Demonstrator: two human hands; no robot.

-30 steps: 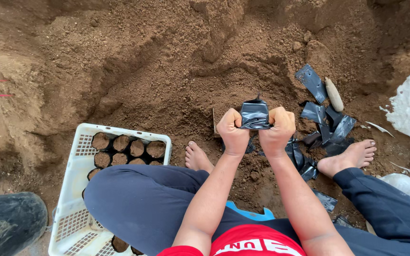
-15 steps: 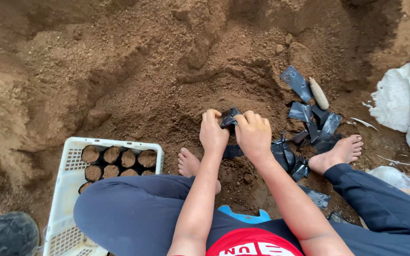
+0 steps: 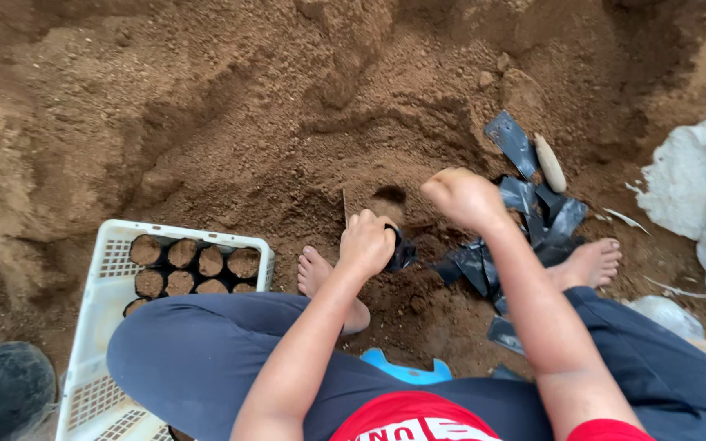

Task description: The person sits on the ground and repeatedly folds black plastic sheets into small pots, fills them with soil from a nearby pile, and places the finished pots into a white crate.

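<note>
Beside the soil heap, left hand (image 3: 367,242) gripped the black bag (image 3: 402,251) upright — right hand (image 3: 466,198) hovered fisted, grip contents unclear — best kept the mouth open and steady while filling.

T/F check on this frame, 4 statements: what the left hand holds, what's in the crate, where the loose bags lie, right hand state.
1. The left hand grips a small black bag. True.
2. The white crate holds no filled bags. False: rows of soil-filled bags stand in it.
3. Loose black bags lie by the right foot. True.
4. The right hand rests flat in the crate. False: it is a raised fist above the soil.
</note>
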